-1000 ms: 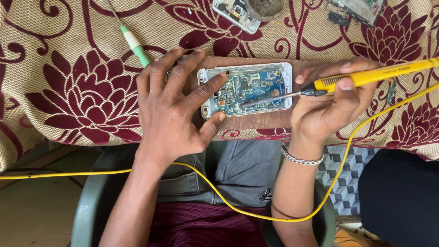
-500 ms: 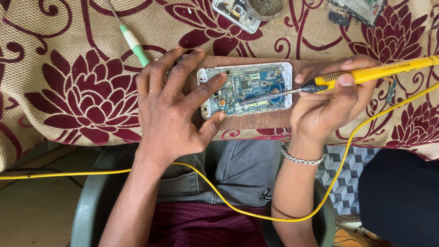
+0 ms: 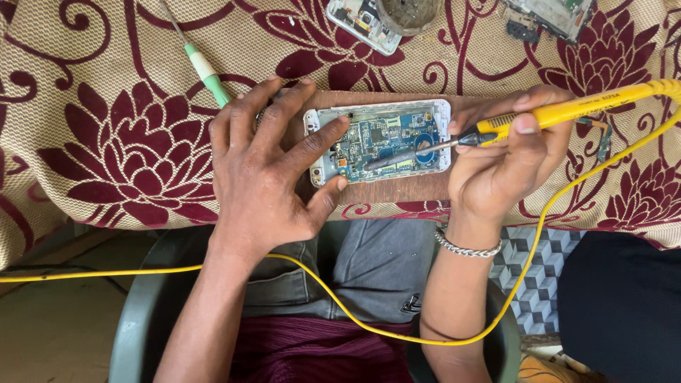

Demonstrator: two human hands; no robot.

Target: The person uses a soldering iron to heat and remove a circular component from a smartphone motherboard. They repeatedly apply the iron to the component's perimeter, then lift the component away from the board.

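An opened white phone [image 3: 379, 142] with a bare blue circuit board lies on a brown wooden block [image 3: 397, 190] at the table's near edge. My left hand [image 3: 266, 167] rests spread over the phone's left end, fingers pressing on it and the block. My right hand [image 3: 507, 167] grips a yellow soldering iron [image 3: 567, 110]; its dark metal tip [image 3: 397, 156] lies on the circuit board near the middle. The iron's yellow cord [image 3: 355, 312] loops down across my lap.
A cream cloth with maroon flowers [image 3: 128, 142] covers the table. A green-and-white handled tool [image 3: 202, 71] lies behind my left hand. Other opened phone parts [image 3: 365, 21] and a round metal object [image 3: 408, 10] sit at the far edge, another board [image 3: 557, 14] far right.
The soldering iron's tip has shifted slightly along the circuit board. My left hand stays in place.
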